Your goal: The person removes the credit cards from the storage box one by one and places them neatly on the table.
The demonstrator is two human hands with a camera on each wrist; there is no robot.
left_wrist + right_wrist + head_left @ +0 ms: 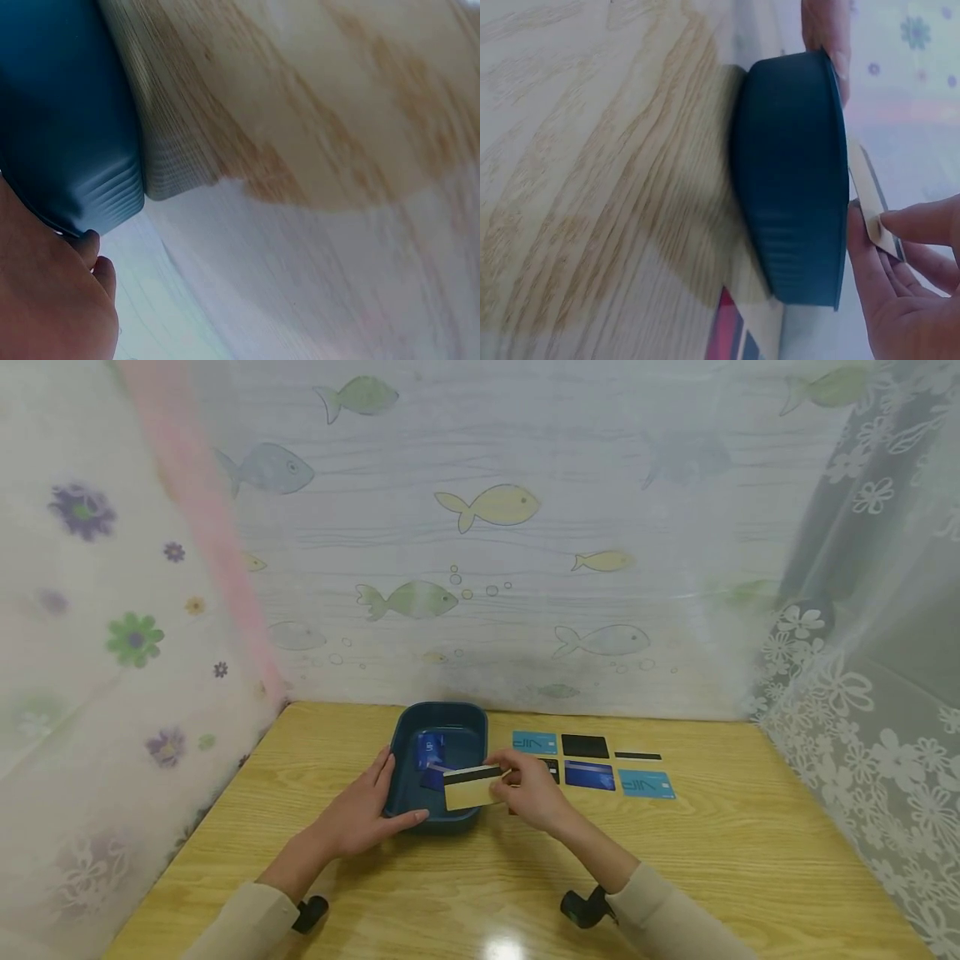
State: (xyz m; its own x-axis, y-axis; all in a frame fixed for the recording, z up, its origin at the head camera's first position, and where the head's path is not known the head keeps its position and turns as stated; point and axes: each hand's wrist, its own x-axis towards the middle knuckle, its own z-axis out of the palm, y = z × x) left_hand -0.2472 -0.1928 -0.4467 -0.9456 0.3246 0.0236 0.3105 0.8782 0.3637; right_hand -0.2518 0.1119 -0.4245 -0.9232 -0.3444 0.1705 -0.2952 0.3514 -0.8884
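My left hand [358, 814] grips the near left corner of a dark blue plastic container [438, 714], its thumb at the front rim and its fingers along the left side. My right hand [532, 793] pinches a gold card [467, 793] with a black stripe by its right end. That card is tilted above the container's right side. Inside lie a blue card [429, 750] and a darker blue card [431, 778], partly covered by the gold one. In the right wrist view, thumb and fingers hold the card [866, 184] beside the rim.
Right of the container lie light blue cards [535, 742] [647, 784], a black card [585, 746], a blue striped card [589, 775] and a black stripe [637, 756]. Another dark card [554, 770] is mostly hidden behind my right hand. Patterned curtains [480, 568] enclose the wooden table [720, 860].
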